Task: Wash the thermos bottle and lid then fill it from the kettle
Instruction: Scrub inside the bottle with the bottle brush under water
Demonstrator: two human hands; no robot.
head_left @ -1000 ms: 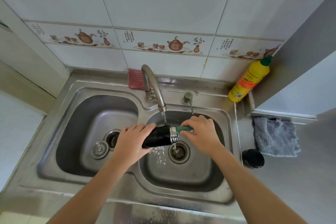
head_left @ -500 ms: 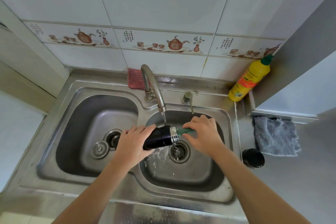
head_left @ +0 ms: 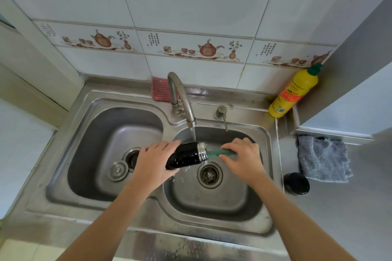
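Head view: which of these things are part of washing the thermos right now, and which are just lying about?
In use:
thermos bottle, gripped by the left hand
green brush, held by the right hand
faucet, running
black lid, on the counter

Lying about:
yellow bottle
grey cloth
red scourer
sink strainer plug

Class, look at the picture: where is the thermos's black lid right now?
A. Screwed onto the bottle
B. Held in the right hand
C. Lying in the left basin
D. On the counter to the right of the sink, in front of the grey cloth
D: the black lid sits on the counter right of the sink, in front of the grey cloth.
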